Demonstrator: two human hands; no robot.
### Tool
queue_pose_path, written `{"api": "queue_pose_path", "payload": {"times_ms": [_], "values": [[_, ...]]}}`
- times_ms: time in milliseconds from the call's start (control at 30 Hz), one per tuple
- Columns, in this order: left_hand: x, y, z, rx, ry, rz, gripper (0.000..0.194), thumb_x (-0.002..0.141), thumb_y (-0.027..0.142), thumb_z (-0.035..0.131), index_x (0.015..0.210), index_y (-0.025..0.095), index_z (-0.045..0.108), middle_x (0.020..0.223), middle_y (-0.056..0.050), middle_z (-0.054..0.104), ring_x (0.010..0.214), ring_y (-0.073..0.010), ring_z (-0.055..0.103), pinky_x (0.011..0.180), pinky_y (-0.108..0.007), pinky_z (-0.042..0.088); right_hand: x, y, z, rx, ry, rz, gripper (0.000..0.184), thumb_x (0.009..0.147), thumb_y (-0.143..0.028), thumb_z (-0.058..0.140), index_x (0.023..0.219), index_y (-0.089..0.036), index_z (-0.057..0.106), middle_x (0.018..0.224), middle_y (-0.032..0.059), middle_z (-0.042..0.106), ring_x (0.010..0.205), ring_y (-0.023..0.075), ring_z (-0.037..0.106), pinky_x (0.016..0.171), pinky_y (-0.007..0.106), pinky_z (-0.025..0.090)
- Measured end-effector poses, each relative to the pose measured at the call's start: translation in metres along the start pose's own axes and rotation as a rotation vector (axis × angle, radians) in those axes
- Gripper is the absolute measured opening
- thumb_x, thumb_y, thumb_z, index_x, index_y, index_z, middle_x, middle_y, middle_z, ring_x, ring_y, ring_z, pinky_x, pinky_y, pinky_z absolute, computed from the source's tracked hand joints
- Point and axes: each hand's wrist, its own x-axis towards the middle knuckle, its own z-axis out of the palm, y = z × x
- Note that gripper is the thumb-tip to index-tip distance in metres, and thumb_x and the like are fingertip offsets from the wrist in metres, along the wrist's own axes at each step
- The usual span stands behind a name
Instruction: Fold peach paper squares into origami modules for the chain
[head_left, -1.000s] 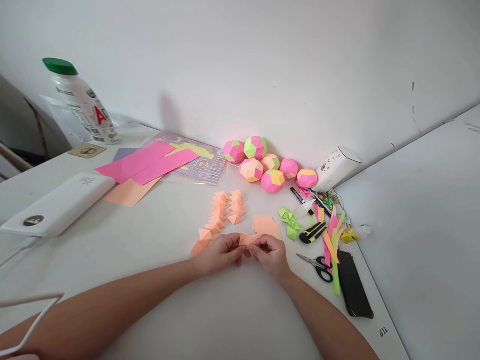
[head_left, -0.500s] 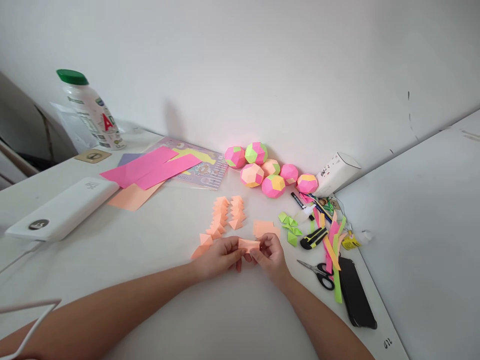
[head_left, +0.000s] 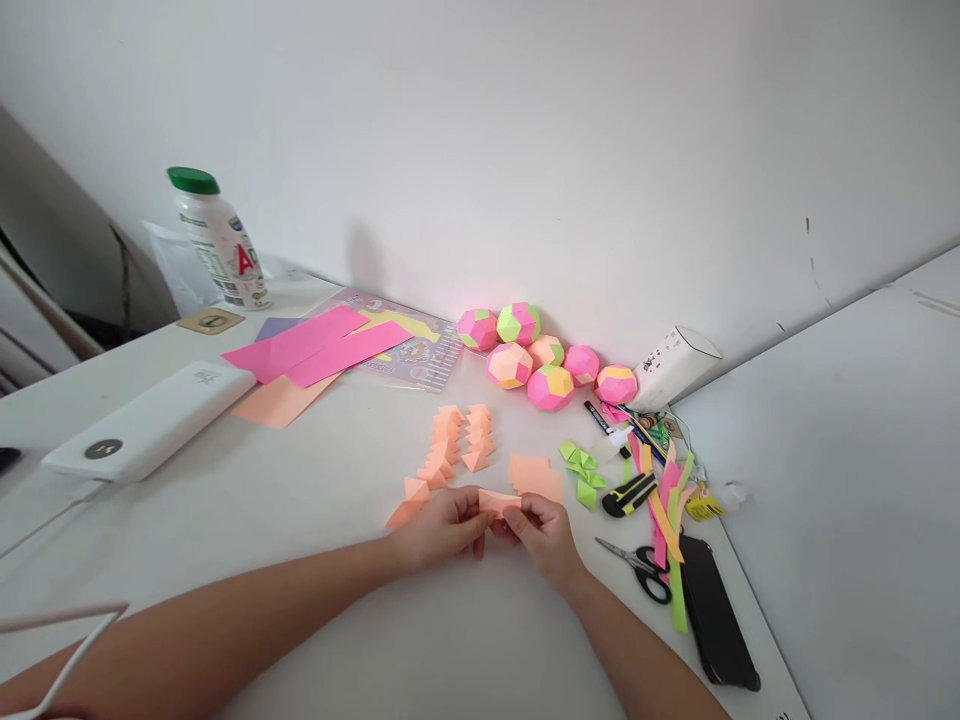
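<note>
A small peach paper piece (head_left: 499,502) is pinched between both hands above the white table. My left hand (head_left: 444,525) grips its left end, thumb along the lower edge. At the right end, my right hand (head_left: 546,535) holds it with thumb and fingers. Just beyond the hands lie flat peach paper pieces (head_left: 531,470). Folded peach paper units stand in a long row (head_left: 444,440) and a shorter row (head_left: 478,435), and the near end of the long row is close to my left hand. Folded green paper units (head_left: 581,465) lie to the right.
Paper balls (head_left: 550,388) rest against the wall. On the right are a utility knife (head_left: 628,495), scissors (head_left: 641,568), paper strips (head_left: 666,520), a glue bottle (head_left: 705,502) and a black phone (head_left: 716,615). Leftward are pink paper sheets (head_left: 352,355), a white power bank (head_left: 150,420) and a bottle (head_left: 221,245).
The camera view has shifted, so the whole scene sits slightly lower in the picture, with the left side moved rightward. Both hands keep the peach paper piece in nearly the same grip.
</note>
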Motion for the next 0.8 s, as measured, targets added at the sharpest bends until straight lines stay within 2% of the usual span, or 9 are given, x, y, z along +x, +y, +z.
{"api": "queue_pose_path", "payload": {"times_ms": [267,533,733,800], "values": [[-0.0008,0.0049,0.0023,0.056,0.042,-0.04,0.026,0.08,0.042,0.051,0.076,0.017,0.057,0.075,-0.001,0.066,0.054,-0.012,0.058,0.051,-0.022,0.04,0.0008,0.0033,-0.0015,-0.018,0.029,0.006,0.025,0.08,-0.035,0.06,0.065,-0.015,0.061,0.054,-0.0014,0.053,0.049,0.0104,0.046,0.048,0.023,0.037],[-0.002,0.0003,0.0042,0.129,0.054,0.011,0.027,0.081,0.039,0.047,0.064,0.019,0.053,0.057,0.002,0.057,0.051,-0.0132,0.054,0.049,-0.023,0.038,0.0008,-0.0008,-0.0002,-0.048,0.016,-0.004,0.027,0.079,-0.036,0.06,0.062,-0.015,0.057,0.053,-0.0025,0.051,0.047,0.01,0.045,0.046,0.022,0.036],[-0.0012,-0.0029,0.0061,0.202,0.052,0.068,0.022,0.081,0.03,0.042,0.066,0.018,0.054,0.053,0.004,0.053,0.048,-0.0116,0.049,0.048,-0.022,0.035,-0.0002,0.0002,0.0021,-0.103,-0.049,-0.091,0.012,0.076,-0.027,0.056,0.07,-0.016,0.056,0.063,-0.0008,0.052,0.055,0.0115,0.046,0.051,0.023,0.037],[-0.0016,-0.0023,0.0073,0.258,0.043,0.086,0.02,0.079,0.026,0.042,0.067,0.018,0.055,0.052,0.004,0.05,0.047,-0.0107,0.046,0.046,-0.021,0.032,-0.0006,0.0019,0.003,-0.161,-0.019,-0.121,0.007,0.072,-0.022,0.056,0.067,-0.016,0.054,0.06,-0.0018,0.049,0.054,0.011,0.043,0.05,0.023,0.034]]}}
